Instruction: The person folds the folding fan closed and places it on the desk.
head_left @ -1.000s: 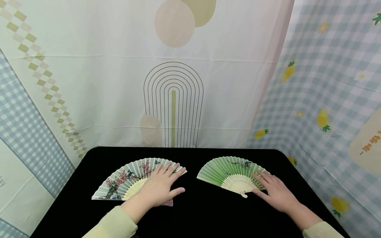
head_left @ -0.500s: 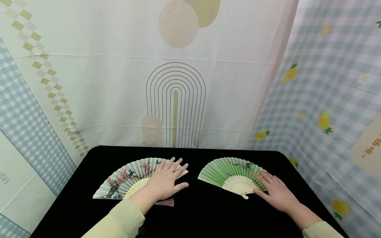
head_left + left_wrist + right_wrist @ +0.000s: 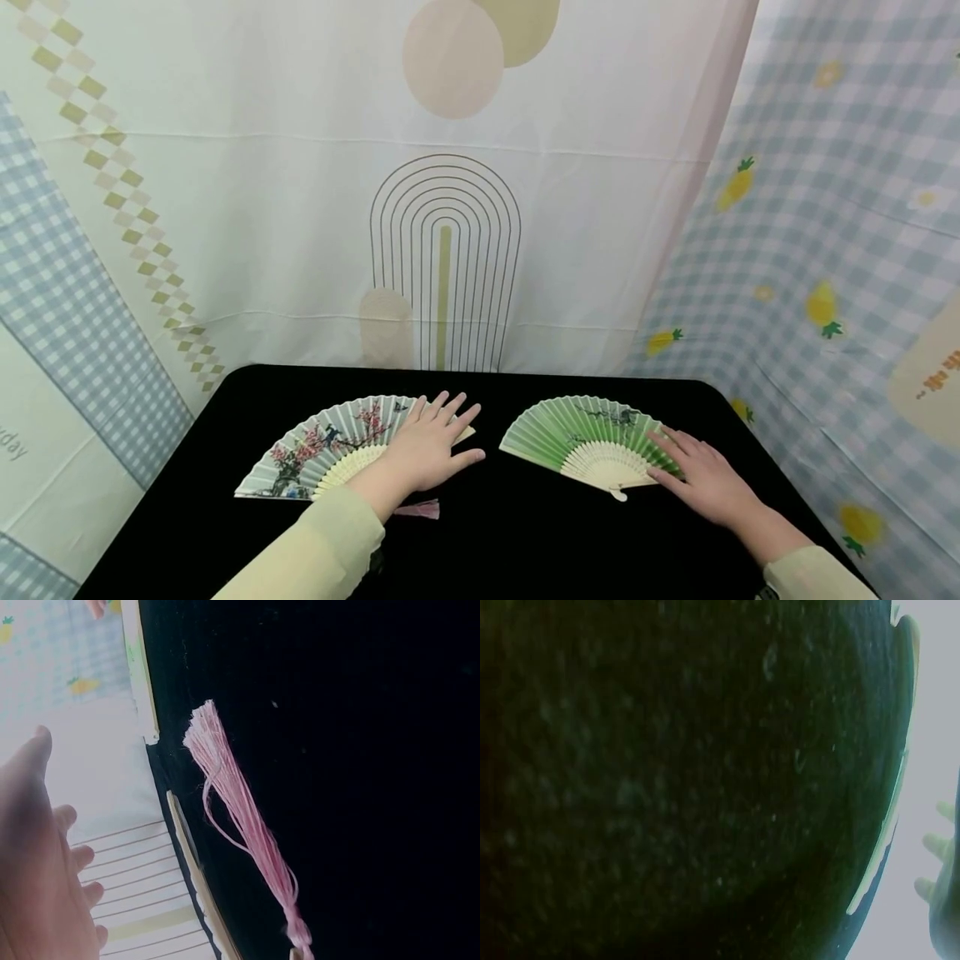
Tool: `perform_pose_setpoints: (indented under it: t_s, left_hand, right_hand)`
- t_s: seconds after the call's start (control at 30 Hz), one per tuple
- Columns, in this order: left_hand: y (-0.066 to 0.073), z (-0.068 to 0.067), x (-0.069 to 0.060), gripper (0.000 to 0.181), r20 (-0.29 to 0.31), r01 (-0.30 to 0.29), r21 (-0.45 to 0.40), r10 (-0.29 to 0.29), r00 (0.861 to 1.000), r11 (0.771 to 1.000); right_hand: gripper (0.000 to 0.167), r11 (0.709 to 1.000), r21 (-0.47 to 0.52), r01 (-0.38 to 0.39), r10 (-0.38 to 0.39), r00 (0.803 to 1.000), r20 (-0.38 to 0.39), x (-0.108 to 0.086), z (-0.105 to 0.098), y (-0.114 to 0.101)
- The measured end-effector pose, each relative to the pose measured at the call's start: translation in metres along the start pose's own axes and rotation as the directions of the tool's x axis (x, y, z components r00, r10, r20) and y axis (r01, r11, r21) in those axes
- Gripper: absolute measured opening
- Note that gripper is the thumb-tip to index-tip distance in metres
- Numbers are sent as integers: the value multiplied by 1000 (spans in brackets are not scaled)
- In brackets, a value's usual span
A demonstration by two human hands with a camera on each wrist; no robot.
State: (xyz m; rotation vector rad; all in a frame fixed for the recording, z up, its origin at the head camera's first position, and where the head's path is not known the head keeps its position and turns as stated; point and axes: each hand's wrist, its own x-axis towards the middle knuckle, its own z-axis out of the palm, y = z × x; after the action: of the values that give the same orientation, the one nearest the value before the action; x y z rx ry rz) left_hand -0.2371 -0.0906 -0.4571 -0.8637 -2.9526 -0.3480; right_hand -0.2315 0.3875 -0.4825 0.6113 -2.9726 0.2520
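Black counter [image 3: 540,546] before a printed cloth backdrop [image 3: 300,233]

Blossom-printed folding fan [image 3: 341,436] and green folding fan [image 3: 588,429] lie spread side by side, long axes crosswise. The left hand [image 3: 423,450] is over the first's right end, the right hand [image 3: 705,477] over the second's. Both, fingers outstretched, grip nothing; contact is unclear.

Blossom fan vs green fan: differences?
The blossom fan is pale with pink flowers; the green fan is green with a dark print.
A pink tassel lies by the blossom fan; none shows by the green fan.
The left hand hides much of the blossom fan; the right hand overlaps the green fan's right edge.
Both lie spread on the black table.
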Motion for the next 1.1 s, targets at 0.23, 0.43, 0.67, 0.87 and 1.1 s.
perform_pose_setpoints:
  t_s: [0.23, 0.43, 0.67, 0.87, 1.1]
  left_hand:
    - [3, 1, 10, 79, 46, 47, 21, -48, 998, 999]
    - [4, 6, 20, 80, 87, 67, 19, -69, 994, 998]
    - [13, 7, 28, 78, 127, 61, 4, -61, 990, 998]
    - [18, 11, 35, 76, 153, 59, 12, -60, 986, 998]
    - [24, 25, 45, 76, 166, 76, 41, -82, 983, 996]
  right_hand:
    - [68, 1000, -2, -17, 17, 999, 29, 4, 0, 9]
    - [71, 998, 9, -55, 54, 996, 75, 6, 3, 25]
    - [72, 995, 21, -98, 95, 989, 115, 6, 3, 47]
    - [73, 992, 31, -121, 116, 983, 140, 7, 3, 56]
    - [80, 982, 43, -185, 173, 966, 193, 9, 5, 63]
